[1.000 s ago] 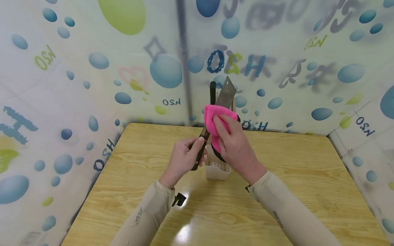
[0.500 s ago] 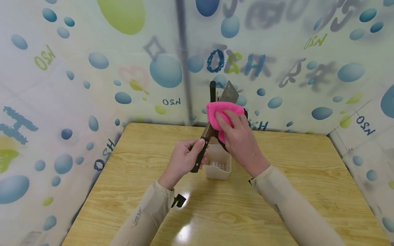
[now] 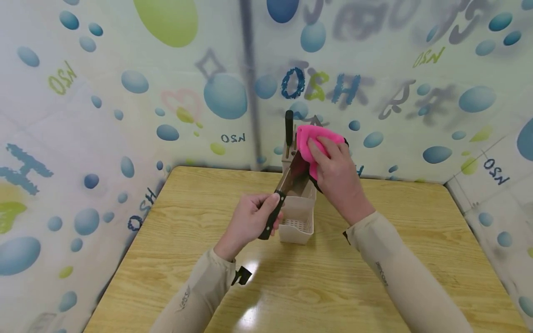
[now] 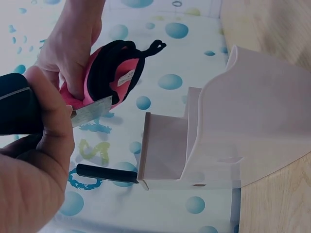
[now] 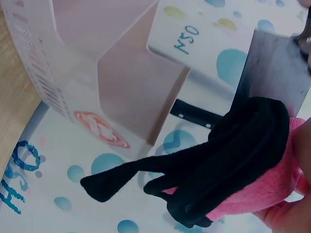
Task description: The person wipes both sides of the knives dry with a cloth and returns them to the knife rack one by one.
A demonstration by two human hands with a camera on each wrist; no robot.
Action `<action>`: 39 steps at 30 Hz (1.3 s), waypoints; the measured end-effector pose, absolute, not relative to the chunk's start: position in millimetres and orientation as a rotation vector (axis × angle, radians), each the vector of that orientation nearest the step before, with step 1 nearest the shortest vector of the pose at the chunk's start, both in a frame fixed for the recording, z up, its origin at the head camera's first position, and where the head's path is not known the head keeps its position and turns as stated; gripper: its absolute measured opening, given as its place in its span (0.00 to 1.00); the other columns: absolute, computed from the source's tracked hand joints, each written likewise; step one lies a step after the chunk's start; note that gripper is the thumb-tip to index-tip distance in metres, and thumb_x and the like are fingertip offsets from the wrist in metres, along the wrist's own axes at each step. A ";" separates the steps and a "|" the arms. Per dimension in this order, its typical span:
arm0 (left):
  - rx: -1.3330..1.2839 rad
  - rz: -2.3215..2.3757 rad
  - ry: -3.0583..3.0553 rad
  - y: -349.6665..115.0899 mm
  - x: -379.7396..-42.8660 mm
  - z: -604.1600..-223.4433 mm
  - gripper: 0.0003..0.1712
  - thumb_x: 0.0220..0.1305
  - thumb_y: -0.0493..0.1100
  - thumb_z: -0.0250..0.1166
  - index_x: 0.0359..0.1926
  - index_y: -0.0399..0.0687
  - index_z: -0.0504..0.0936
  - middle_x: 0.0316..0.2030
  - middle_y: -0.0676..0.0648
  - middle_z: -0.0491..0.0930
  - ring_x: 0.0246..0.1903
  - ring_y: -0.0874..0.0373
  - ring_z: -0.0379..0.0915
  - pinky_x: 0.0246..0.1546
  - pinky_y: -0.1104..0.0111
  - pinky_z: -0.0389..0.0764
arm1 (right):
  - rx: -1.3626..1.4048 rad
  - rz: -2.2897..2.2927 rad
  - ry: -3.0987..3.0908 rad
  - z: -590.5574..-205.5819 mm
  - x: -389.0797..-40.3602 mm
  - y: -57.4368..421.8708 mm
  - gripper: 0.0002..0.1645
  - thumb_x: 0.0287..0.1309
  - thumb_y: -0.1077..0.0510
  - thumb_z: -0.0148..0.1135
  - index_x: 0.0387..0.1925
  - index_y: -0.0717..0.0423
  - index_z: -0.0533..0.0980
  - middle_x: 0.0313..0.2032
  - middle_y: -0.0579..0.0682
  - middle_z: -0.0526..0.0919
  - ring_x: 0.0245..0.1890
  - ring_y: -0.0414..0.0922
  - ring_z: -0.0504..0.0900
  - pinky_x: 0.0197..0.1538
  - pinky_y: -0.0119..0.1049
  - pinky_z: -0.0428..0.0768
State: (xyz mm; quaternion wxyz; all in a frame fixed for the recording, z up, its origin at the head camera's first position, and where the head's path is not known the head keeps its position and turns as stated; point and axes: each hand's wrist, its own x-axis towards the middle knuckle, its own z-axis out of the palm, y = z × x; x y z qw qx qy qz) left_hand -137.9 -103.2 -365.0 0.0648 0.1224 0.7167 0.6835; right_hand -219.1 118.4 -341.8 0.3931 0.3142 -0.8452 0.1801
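Note:
My left hand [image 3: 250, 217] grips the black riveted handle of a cleaver [image 3: 296, 178], its blade slanting up and away to the right. In my right hand [image 3: 339, 180] is a pink plush cloth [image 3: 307, 147] with black trim, folded over the outer part of the blade. The blade near the handle is bare, and a corner shows past the cloth. The left wrist view shows the black trim and a small loop on the cloth [image 4: 127, 73]. Part of the blade [image 5: 272, 68] is bare in the right wrist view, beside the cloth's black side.
Behind the cleaver, a pale plastic knife holder [image 3: 295, 237] with a perforated front compartment stands on the wooden table [image 3: 191, 240]. A black-handled utensil [image 3: 289, 127] stands upright in its rear part. Patterned walls [image 3: 137, 111] close in the table's back and sides.
My right hand has slid the cloth up and right along the blade towards its far end. More blade shows near the handle, and the cleaver has dipped slightly.

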 end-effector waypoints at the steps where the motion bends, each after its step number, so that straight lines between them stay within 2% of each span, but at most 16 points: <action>1: 0.362 2.063 2.158 -103.1 -137.2 -364.7 0.21 0.80 0.42 0.53 0.36 0.28 0.82 0.22 0.42 0.79 0.16 0.56 0.75 0.17 0.63 0.81 | 0.797 0.467 -2.144 -341.4 -221.2 120.0 0.23 0.65 0.72 0.62 0.61 0.66 0.79 0.56 0.69 0.79 0.56 0.66 0.77 0.57 0.57 0.79; 10: 0.349 2.055 2.165 -103.8 -134.4 -364.6 0.22 0.80 0.43 0.54 0.36 0.29 0.83 0.24 0.34 0.79 0.16 0.54 0.75 0.17 0.66 0.80 | 0.731 0.499 -2.179 -341.6 -232.4 132.6 0.21 0.68 0.71 0.58 0.60 0.68 0.79 0.54 0.69 0.80 0.54 0.65 0.78 0.56 0.59 0.77; 16: 0.352 2.055 2.185 -103.3 -135.4 -365.1 0.23 0.81 0.44 0.54 0.36 0.30 0.84 0.23 0.37 0.80 0.16 0.56 0.75 0.17 0.65 0.80 | 0.733 0.506 -2.216 -347.3 -225.9 132.3 0.23 0.66 0.70 0.61 0.62 0.67 0.78 0.55 0.68 0.80 0.54 0.65 0.77 0.54 0.57 0.79; 21: 0.366 2.053 2.185 -102.3 -137.5 -366.5 0.24 0.81 0.45 0.53 0.34 0.29 0.83 0.22 0.41 0.80 0.17 0.53 0.75 0.19 0.58 0.83 | 0.761 0.479 -2.220 -352.5 -217.8 128.9 0.23 0.64 0.70 0.64 0.61 0.66 0.79 0.55 0.68 0.80 0.55 0.65 0.77 0.55 0.57 0.81; 25: 0.346 2.069 2.172 -102.4 -139.1 -366.9 0.25 0.81 0.45 0.52 0.33 0.28 0.81 0.21 0.44 0.80 0.17 0.54 0.75 0.18 0.60 0.83 | 0.819 0.451 -2.208 -355.4 -211.7 124.0 0.23 0.63 0.72 0.63 0.60 0.66 0.79 0.55 0.67 0.80 0.55 0.65 0.77 0.55 0.55 0.80; 28: 0.333 2.090 2.155 -103.3 -140.6 -367.2 0.25 0.81 0.46 0.52 0.35 0.28 0.82 0.21 0.44 0.79 0.17 0.55 0.75 0.18 0.64 0.82 | 0.863 0.430 -2.202 -356.3 -205.9 118.8 0.24 0.62 0.72 0.65 0.60 0.65 0.79 0.54 0.66 0.81 0.52 0.65 0.77 0.54 0.54 0.80; 39: 0.272 2.131 2.086 -106.9 -146.0 -369.9 0.24 0.81 0.47 0.54 0.37 0.30 0.82 0.24 0.38 0.79 0.18 0.53 0.75 0.19 0.65 0.82 | 0.924 0.330 -2.246 -357.4 -186.3 103.6 0.31 0.56 0.71 0.72 0.63 0.60 0.79 0.56 0.63 0.82 0.46 0.61 0.76 0.50 0.49 0.82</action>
